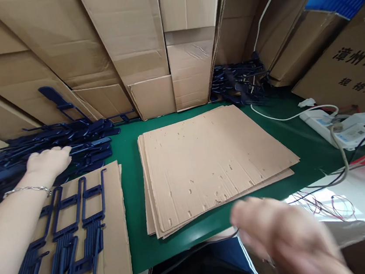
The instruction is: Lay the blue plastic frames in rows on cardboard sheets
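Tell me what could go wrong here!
The left hand is at a jumbled pile of blue pieces; pulling one might drag others along. The black cord passes near the right hand and could snag. The stacked cardboard sits unevenly, so sheets might slide.

Black-printed on the cardboard carton at right: "漳州市", then lower "规格: 59", both lines cut off at the view's edge.

Navy plastic parts, green tabletop, tan cardboard sheets, silver bracelet
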A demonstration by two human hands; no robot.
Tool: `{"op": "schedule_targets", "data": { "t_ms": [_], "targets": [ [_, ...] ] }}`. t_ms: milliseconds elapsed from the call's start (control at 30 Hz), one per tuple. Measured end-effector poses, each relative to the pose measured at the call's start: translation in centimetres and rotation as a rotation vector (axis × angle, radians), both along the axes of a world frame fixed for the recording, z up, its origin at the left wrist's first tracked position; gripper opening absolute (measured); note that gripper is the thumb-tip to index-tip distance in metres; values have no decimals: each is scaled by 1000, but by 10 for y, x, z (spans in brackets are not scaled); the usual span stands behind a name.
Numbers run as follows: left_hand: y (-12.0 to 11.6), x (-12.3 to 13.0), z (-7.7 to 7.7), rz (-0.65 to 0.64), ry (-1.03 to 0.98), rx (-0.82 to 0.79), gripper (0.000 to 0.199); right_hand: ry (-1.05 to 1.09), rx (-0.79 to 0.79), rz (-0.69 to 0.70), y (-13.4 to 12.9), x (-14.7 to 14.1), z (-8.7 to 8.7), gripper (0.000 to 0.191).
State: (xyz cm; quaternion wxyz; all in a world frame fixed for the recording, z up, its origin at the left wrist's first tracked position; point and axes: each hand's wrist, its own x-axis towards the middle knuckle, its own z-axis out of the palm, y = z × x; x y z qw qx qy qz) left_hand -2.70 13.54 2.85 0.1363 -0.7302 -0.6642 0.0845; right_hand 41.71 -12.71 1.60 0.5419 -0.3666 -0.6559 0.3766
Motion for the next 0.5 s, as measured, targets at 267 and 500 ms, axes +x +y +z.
{"op": "schedule_targets", "data": {
  "t_ms": [267,500],
  "targets": [
    [-6,18,-4,-152,-56,122,17,550,-493,-209,72,-25,-73,7],
    [11,27,-3,-202,-13,81,21,427,-503,-218,67,-31,-76,8]
  ]
}}
